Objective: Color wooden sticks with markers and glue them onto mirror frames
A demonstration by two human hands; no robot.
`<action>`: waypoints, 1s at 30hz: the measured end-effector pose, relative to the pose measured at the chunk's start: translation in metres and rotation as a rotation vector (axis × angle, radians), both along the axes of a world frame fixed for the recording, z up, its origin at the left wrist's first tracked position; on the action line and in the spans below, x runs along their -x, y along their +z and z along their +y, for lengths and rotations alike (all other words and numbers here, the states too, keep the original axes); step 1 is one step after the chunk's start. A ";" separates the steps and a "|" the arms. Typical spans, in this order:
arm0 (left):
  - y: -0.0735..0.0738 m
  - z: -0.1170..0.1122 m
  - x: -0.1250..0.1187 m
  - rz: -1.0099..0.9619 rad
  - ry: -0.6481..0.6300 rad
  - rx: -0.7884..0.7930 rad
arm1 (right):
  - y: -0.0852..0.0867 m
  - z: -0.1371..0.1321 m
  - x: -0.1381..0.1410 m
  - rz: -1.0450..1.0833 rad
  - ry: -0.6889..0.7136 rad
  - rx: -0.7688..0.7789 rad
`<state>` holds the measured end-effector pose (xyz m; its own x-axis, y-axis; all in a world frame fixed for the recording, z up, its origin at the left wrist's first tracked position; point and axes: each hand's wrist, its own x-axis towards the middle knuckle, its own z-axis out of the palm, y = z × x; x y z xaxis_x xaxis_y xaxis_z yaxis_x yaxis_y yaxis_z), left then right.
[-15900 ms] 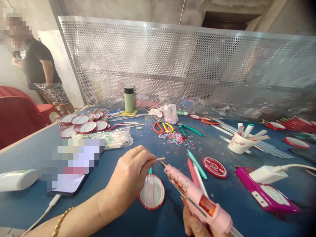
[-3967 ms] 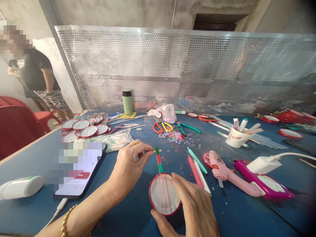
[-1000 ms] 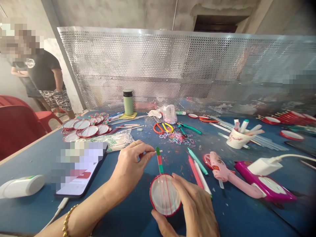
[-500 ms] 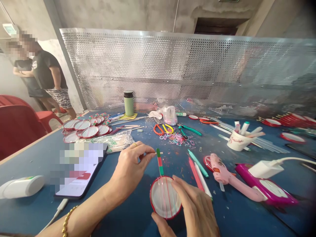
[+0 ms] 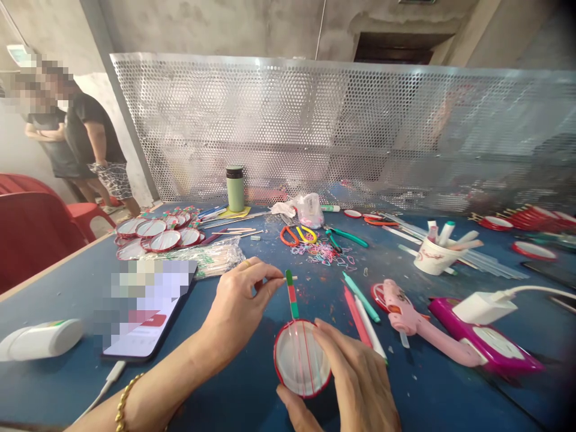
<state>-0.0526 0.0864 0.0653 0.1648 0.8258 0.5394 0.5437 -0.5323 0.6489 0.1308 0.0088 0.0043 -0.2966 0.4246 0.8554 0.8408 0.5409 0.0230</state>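
Pinching a thin stick (image 5: 294,277) against the green-and-red strip (image 5: 292,295), the left hand (image 5: 236,306) is closed; the right hand (image 5: 357,381) grips the red-rimmed lid (image 5: 294,360) near the desk's (image 5: 450,396) front edge.

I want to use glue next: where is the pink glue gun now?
In the head view the pink glue gun lies on the blue table, right of the right hand, between the loose pens and the magenta power strip.

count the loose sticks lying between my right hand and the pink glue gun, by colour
teal stick: 1
red stick: 1
white stick: 1
total: 3
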 end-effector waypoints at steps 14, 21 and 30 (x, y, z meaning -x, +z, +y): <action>0.002 -0.001 0.000 -0.004 -0.001 -0.008 | -0.001 -0.001 -0.001 0.015 -0.008 0.010; 0.005 -0.003 0.002 -0.016 0.042 -0.069 | -0.002 0.000 -0.001 0.016 -0.008 -0.006; 0.003 0.002 0.005 -0.136 0.009 0.167 | 0.001 -0.002 0.000 0.027 -0.031 -0.005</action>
